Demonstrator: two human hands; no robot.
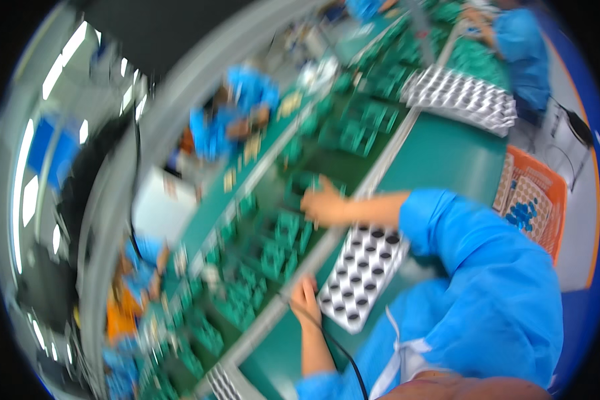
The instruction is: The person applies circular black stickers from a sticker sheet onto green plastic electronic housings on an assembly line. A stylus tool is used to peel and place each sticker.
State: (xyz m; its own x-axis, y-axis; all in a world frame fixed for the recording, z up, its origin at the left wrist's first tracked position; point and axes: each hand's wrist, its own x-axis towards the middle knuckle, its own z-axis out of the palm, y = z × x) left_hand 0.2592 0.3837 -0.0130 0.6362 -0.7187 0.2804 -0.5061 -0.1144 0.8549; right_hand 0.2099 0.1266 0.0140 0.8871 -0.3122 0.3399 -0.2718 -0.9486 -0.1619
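Note:
My right hand [325,204] reaches across the rail onto the conveyor belt, its fingers apart beside a green plastic frame [305,186]. Blur hides whether they touch it. Lower down, my left hand [305,299] is at the belt's near rail with loosely bent fingers; nothing shows in it. A black cable passes in front of this hand. Between my arms, a white tray [359,291] with rows of round dark pockets lies on the green worktop [445,160].
More green frames [283,250] line the belt. White pocketed trays [461,100] are stacked at the worktop's far end. To the right, an orange crate [555,193] holds tan trays and small blue pieces [521,215]. Several people in blue work along the line.

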